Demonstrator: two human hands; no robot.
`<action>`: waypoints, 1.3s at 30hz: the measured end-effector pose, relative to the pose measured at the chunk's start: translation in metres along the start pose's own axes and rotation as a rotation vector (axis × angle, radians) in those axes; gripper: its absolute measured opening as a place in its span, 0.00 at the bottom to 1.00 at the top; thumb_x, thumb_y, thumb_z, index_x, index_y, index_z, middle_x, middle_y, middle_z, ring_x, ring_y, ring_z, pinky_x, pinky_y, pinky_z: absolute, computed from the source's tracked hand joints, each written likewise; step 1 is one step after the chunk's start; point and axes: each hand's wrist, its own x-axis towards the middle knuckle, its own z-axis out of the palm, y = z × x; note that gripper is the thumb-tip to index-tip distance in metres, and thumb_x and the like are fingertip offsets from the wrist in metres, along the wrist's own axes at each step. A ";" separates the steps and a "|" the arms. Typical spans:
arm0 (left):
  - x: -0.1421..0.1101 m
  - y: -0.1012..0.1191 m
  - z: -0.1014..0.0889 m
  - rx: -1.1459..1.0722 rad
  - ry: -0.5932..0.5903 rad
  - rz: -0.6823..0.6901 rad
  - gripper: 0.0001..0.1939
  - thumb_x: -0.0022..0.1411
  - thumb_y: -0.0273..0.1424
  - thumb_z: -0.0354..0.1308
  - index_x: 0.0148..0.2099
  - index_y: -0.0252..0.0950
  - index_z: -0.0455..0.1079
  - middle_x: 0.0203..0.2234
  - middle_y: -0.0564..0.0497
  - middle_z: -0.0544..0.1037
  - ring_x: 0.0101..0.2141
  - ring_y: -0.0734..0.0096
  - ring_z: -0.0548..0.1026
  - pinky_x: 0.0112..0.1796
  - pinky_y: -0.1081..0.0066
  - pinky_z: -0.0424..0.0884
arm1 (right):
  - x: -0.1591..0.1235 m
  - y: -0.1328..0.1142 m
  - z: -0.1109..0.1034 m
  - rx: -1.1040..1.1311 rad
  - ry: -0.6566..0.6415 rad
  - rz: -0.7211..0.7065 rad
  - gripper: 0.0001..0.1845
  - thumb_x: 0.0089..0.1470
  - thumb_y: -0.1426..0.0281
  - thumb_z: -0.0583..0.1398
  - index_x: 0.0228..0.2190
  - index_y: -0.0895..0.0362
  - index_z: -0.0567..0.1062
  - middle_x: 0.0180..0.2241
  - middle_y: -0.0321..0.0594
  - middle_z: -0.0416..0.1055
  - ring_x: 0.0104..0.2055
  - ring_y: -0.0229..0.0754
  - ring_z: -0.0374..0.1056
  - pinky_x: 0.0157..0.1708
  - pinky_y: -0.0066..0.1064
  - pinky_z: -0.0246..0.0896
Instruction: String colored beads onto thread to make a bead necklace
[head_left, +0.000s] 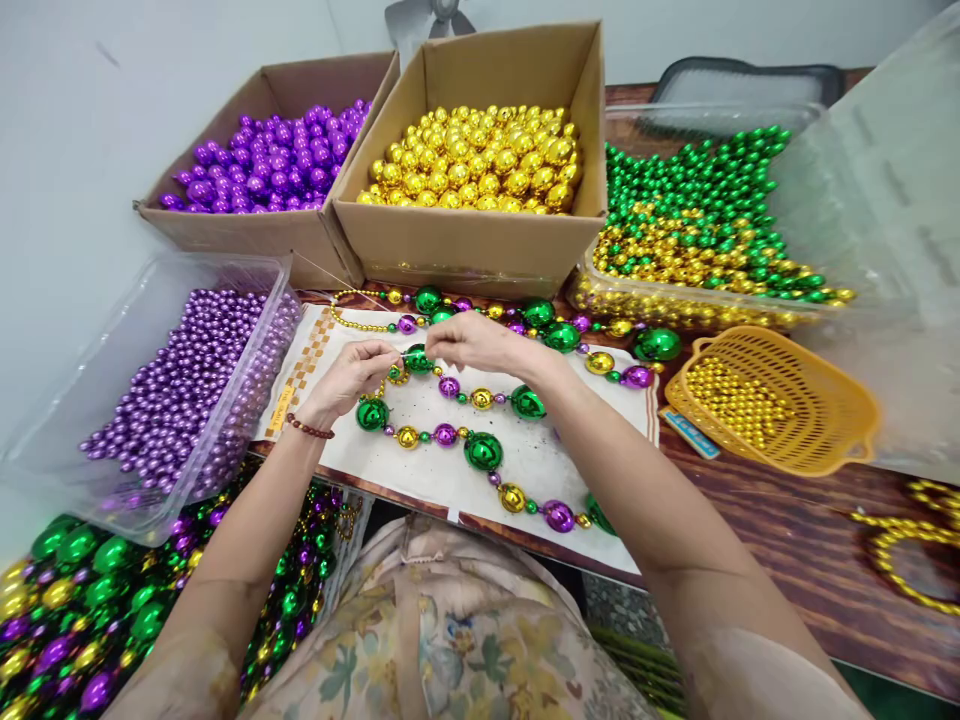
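My left hand (365,368), with a brown bead bracelet (309,430) at the wrist, is closed in a pinch on a thin pale string (409,354). Just to its right, my right hand (474,343) has its fingers pinched together at the other end of that short stretch of string. Below both hands a strand of shiny beads (484,451) curves over a white cloth (450,490); its balls are large green ones and smaller gold and purple ones. A large green bead (418,360) lies right beneath the fingertips. The fingers partly hide where the string meets the beads.
Behind stand cardboard boxes of purple balls (262,165) and gold balls (480,160). Clear tubs hold small purple beads (187,380) and green and gold beads (690,210). A yellow basket (832,415) sits right. Finished-looking strands (97,600) heap at lower left.
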 end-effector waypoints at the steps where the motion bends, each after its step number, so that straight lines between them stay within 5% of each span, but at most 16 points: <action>1: 0.001 0.000 0.001 -0.006 0.005 0.002 0.15 0.50 0.36 0.72 0.29 0.31 0.72 0.14 0.63 0.54 0.14 0.87 0.48 0.17 0.78 0.41 | 0.000 0.007 -0.001 -0.049 0.050 0.038 0.11 0.59 0.72 0.57 0.34 0.57 0.80 0.29 0.35 0.75 0.31 0.37 0.66 0.33 0.28 0.52; 6: 0.016 -0.002 0.004 -0.060 0.072 -0.032 0.14 0.50 0.35 0.71 0.30 0.31 0.70 0.14 0.65 0.51 0.13 0.87 0.46 0.15 0.80 0.41 | 0.025 0.034 0.002 -0.258 0.212 0.153 0.14 0.62 0.71 0.57 0.45 0.52 0.81 0.49 0.37 0.77 0.51 0.46 0.70 0.46 0.32 0.60; 11: 0.034 0.000 0.005 -0.013 0.187 -0.024 0.09 0.52 0.30 0.67 0.31 0.31 0.71 0.12 0.65 0.51 0.12 0.87 0.47 0.14 0.82 0.42 | 0.003 0.029 0.008 -0.264 0.346 0.188 0.29 0.63 0.73 0.57 0.64 0.49 0.65 0.67 0.35 0.60 0.63 0.46 0.62 0.58 0.38 0.60; 14: 0.037 -0.002 -0.001 -0.043 0.178 -0.010 0.08 0.54 0.29 0.66 0.31 0.31 0.71 0.12 0.65 0.52 0.12 0.87 0.46 0.13 0.83 0.43 | -0.067 0.027 0.016 -0.337 0.412 0.322 0.21 0.67 0.69 0.53 0.59 0.51 0.71 0.60 0.39 0.69 0.58 0.47 0.68 0.53 0.37 0.63; 20: 0.032 -0.009 -0.009 -0.120 0.138 -0.045 0.07 0.57 0.27 0.65 0.31 0.30 0.71 0.12 0.64 0.52 0.12 0.89 0.47 0.14 0.83 0.44 | -0.262 0.054 0.051 -0.378 0.476 1.055 0.16 0.66 0.67 0.52 0.41 0.55 0.80 0.42 0.44 0.79 0.44 0.48 0.74 0.38 0.33 0.61; 23: 0.030 -0.008 -0.008 -0.117 0.141 -0.063 0.09 0.64 0.23 0.57 0.30 0.30 0.72 0.11 0.63 0.52 0.11 0.90 0.49 0.15 0.83 0.43 | -0.322 0.065 0.072 -0.406 0.469 1.265 0.17 0.65 0.66 0.52 0.40 0.55 0.80 0.42 0.47 0.79 0.41 0.50 0.74 0.35 0.35 0.60; 25: 0.030 -0.005 -0.006 -0.107 0.131 -0.086 0.15 0.68 0.20 0.50 0.29 0.32 0.72 0.10 0.62 0.52 0.11 0.90 0.50 0.16 0.82 0.42 | -0.339 0.067 0.084 -0.422 0.537 1.255 0.17 0.64 0.67 0.51 0.39 0.56 0.80 0.42 0.50 0.79 0.40 0.51 0.74 0.36 0.37 0.61; 29: 0.032 -0.001 -0.002 -0.094 0.128 -0.118 0.18 0.70 0.20 0.47 0.28 0.33 0.71 0.10 0.61 0.51 0.11 0.90 0.50 0.16 0.82 0.40 | -0.334 0.067 0.098 -0.327 0.625 0.930 0.15 0.63 0.65 0.52 0.37 0.56 0.78 0.40 0.49 0.78 0.43 0.50 0.73 0.43 0.39 0.64; 33: 0.033 -0.003 0.000 -0.094 0.147 -0.086 0.12 0.66 0.21 0.53 0.29 0.32 0.70 0.10 0.62 0.50 0.11 0.89 0.48 0.15 0.82 0.42 | -0.316 0.078 0.099 -0.322 0.536 0.731 0.15 0.62 0.65 0.52 0.39 0.57 0.77 0.40 0.51 0.77 0.45 0.53 0.72 0.48 0.42 0.64; 39: 0.031 -0.002 0.001 -0.124 0.215 -0.037 0.08 0.56 0.28 0.65 0.29 0.32 0.68 0.11 0.66 0.51 0.11 0.88 0.46 0.14 0.83 0.43 | -0.307 0.111 0.099 -0.291 0.417 0.679 0.12 0.56 0.59 0.56 0.32 0.53 0.73 0.34 0.51 0.73 0.38 0.56 0.71 0.39 0.46 0.66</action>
